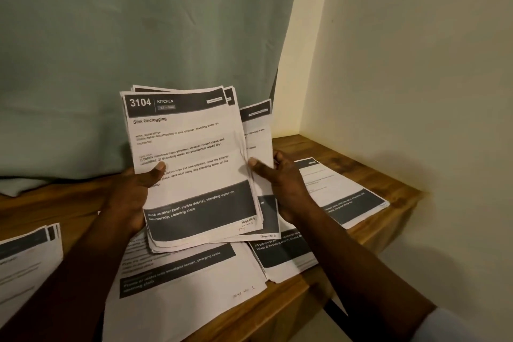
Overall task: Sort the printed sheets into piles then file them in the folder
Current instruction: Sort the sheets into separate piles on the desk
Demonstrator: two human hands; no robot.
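Many creased rectangular paper sheets (191, 164)

Left hand (133, 189) and right hand (283, 183) grip a sheet stack (191, 153) above piles (180, 272) on the table (361, 168).

a held stack (191, 164) above table (361, 233), loose sheets (177, 280) beneath, curtain (138, 36) behind.

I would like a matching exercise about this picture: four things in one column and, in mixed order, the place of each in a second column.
1 sheet headed 3104
2 sheet mentioning a charging cable
3 blurred pile
4 green curtain

a behind the table
b on top of the held stack
c flat on the table, beneath the held stack
d at the picture's left edge

Pairs: 1-b, 2-c, 3-d, 4-a.
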